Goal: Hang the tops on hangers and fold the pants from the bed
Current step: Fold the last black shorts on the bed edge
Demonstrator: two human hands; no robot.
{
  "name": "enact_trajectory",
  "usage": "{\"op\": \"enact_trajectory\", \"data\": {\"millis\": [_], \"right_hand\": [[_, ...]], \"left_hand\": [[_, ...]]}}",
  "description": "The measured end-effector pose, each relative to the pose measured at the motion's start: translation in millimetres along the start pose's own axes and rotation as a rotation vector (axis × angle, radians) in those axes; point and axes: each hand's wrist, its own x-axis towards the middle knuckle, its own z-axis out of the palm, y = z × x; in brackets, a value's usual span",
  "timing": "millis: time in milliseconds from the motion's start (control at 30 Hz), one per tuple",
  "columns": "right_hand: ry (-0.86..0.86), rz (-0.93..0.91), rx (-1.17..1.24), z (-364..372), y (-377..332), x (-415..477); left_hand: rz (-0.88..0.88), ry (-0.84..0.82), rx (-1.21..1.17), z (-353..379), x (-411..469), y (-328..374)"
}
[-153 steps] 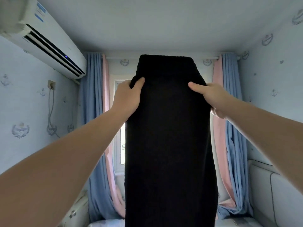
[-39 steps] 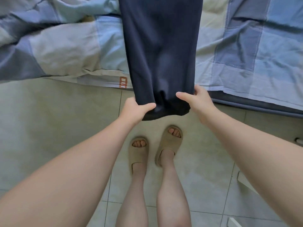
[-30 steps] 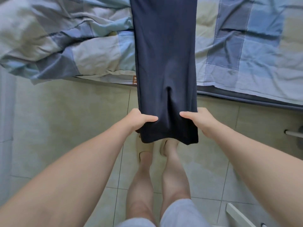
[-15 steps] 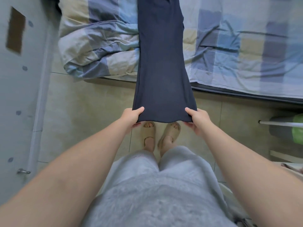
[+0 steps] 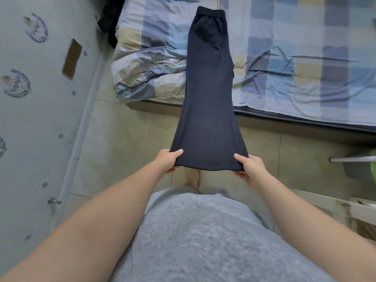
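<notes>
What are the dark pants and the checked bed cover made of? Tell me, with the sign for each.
The pants: likely a soft knit, navy, matte; they hang smooth and limp with no sharp creases. The bed cover: probably woven cotton, matte; it holds fine, sharp wrinkles.

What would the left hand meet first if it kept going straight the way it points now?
The left hand pinches the hem of the dark pants, so more of that cloth comes first; beyond it, probably the near edge of the bed, though depth is hard to judge.
</notes>
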Motion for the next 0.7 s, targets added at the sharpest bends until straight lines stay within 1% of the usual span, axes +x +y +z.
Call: {"op": "enact_trajectory", "data": {"millis": [100, 200, 333, 433, 533, 700], "right_hand": [[-0.009, 0.03, -0.022, -19.0, 39.9, -16.1], [-0.005, 0.076, -0.055, -36.8, 78.8, -29.1], [-0.011, 0.133, -0.061, -53.2, 115.0, -43.2], [-0.024, 0.13, -0.071, -60.8, 119.4, -43.8], [-0.022, 0.102, -0.049, -61.8, 108.5, -39.5], [-0.024, 0.076, 0.011, -58.1, 71.5, -33.7]], "left_hand": [[-0.029, 0.002, -0.008, 12.8, -21.8, -44.0], [-0.073, -0.009, 0.038, 24.1, -41.8, -84.5], [-0.091, 0.032, 0.062, 36.1, -61.1, -113.7], [-0.064, 0.054, 0.073, 41.0, -66.4, -112.2], [-0.05, 0.066, 0.062, 41.9, -65.1, -100.1], [-0.048, 0.096, -0.051, 40.3, -56.4, -66.2]]}}
